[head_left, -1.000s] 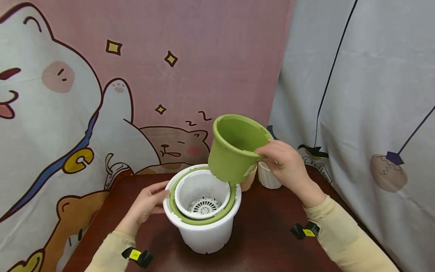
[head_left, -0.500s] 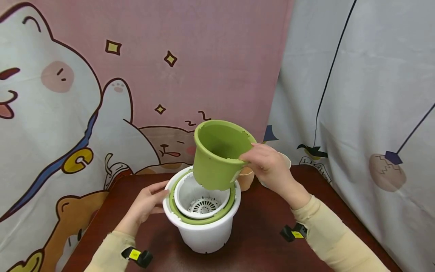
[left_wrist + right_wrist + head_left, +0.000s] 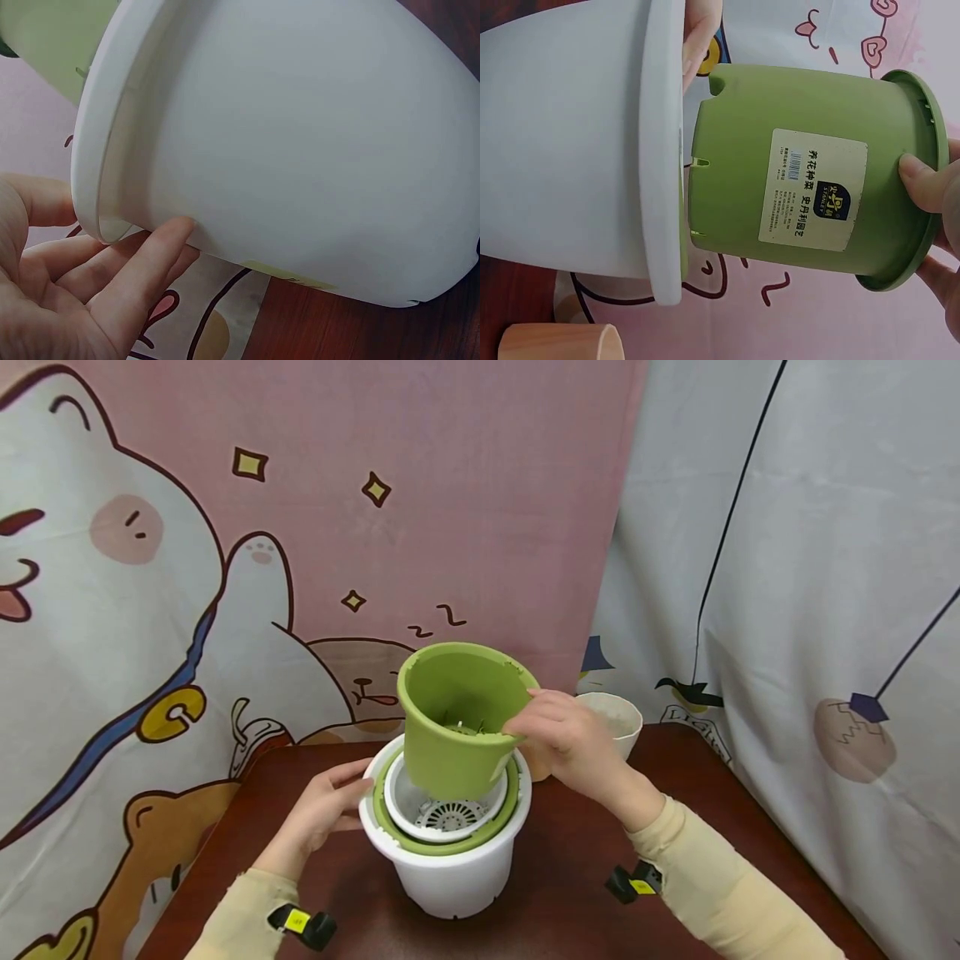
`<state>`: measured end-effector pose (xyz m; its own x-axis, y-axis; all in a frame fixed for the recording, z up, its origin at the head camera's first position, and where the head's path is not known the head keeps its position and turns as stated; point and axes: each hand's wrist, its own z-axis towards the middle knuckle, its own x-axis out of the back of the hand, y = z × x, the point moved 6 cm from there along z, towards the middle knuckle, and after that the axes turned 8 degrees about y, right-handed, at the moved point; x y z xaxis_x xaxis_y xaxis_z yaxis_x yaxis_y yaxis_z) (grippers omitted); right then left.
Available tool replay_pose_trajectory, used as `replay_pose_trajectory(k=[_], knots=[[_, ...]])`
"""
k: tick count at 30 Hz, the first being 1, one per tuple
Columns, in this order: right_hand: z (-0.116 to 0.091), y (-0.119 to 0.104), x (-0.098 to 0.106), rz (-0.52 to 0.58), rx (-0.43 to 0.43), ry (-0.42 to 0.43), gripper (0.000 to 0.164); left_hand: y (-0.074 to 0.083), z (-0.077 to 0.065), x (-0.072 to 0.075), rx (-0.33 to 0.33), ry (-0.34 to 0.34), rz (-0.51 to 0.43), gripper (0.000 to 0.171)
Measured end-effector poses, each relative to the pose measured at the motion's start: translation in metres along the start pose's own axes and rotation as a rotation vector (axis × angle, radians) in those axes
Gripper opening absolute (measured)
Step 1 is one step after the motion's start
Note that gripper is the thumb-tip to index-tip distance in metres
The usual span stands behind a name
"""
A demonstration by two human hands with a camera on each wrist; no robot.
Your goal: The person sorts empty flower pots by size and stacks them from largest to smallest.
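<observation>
A large white flowerpot (image 3: 450,885) stands upright on the table with a green pot (image 3: 448,847) and a smaller white pot (image 3: 452,816) nested inside; slots pierce the innermost floor. My left hand (image 3: 322,810) grips the outer rim at its left, thumb and fingers either side of the lip (image 3: 90,150). In my right hand (image 3: 573,747), the rim of another green flowerpot (image 3: 450,760) is pinched. It hangs tilted above the nested pots, its base overlapping the inner white pot's opening. A printed label (image 3: 814,187) shows on its side in the right wrist view.
Behind my right hand stand a white pot (image 3: 611,718) with a wavy rim and a peach-coloured pot (image 3: 538,762), partly hidden. The dark red table (image 3: 600,893) meets printed cloth (image 3: 450,527) at the back and sides.
My right hand has carried the tilted green flowerpot left and down, over the nested pots. The white pot behind it shows more. My left hand stays at the rim.
</observation>
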<state>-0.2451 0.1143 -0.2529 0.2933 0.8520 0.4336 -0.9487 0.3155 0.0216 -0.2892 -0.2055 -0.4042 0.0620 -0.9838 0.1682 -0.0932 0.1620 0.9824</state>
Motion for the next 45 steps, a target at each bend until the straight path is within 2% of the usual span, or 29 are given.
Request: replay_pose_trajectory(k=[8, 19, 28, 45], knots=[[-0.003, -0.004, -0.011, 0.026, 0.058, -0.036, 0.029, 0.0, 0.001, 0.0, -0.003, -0.009, 0.0, 0.049], [-0.012, -0.007, -0.022, -0.001, 0.097, -0.068, 0.026, 0.0, 0.001, -0.001, -0.003, -0.014, -0.009, 0.05], [-0.022, -0.009, -0.032, -0.028, 0.146, -0.101, 0.029, -0.001, 0.0, -0.001, 0.004, -0.023, -0.018, 0.051], [-0.037, -0.009, -0.051, -0.049, 0.167, -0.177, 0.03, -0.002, 0.0, -0.001, 0.003, -0.018, -0.019, 0.051]])
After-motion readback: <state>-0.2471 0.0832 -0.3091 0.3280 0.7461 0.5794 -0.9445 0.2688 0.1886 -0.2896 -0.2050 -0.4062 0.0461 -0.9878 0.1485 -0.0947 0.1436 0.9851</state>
